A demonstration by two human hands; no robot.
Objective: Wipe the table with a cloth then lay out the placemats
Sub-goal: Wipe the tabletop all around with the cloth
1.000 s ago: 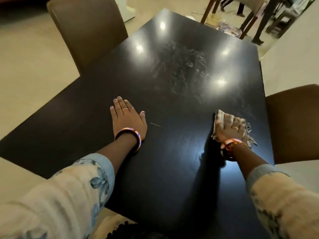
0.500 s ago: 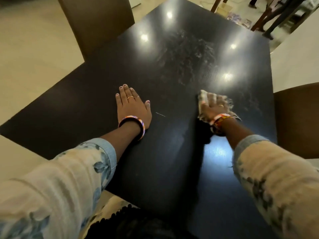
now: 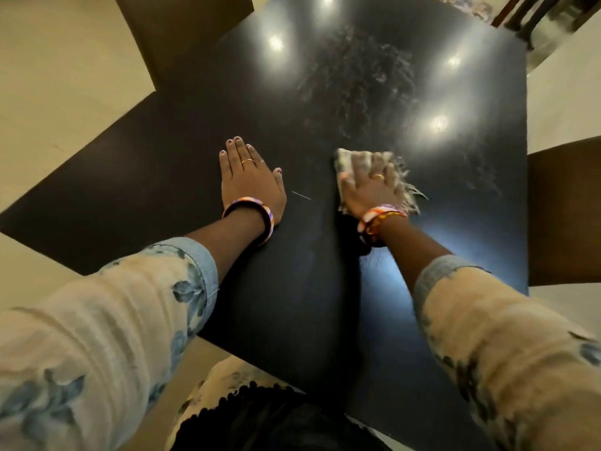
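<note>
our right hand [image 3: 366,187] lies spread, palm down, on a pale fringed cloth [image 3: 395,177], pressing it flat against the dark table [image 3: 292,288] rather than gripping it, the cloth's frayed edge showing beyond the fingers and to the hand's outer side. our left hand [image 3: 248,179] rests open and flat on the bare tabletop just beside the right, holding nothing, with a thin pale sliver [image 3: 300,195] lying between the two hands. beyond both hands we see a smeared patch [image 3: 357,83] on the glossy surface, a brown chair [image 3: 182,37] past the left hand and a second chair [image 3: 566,213] off to the right; no placemats are in view.
</note>
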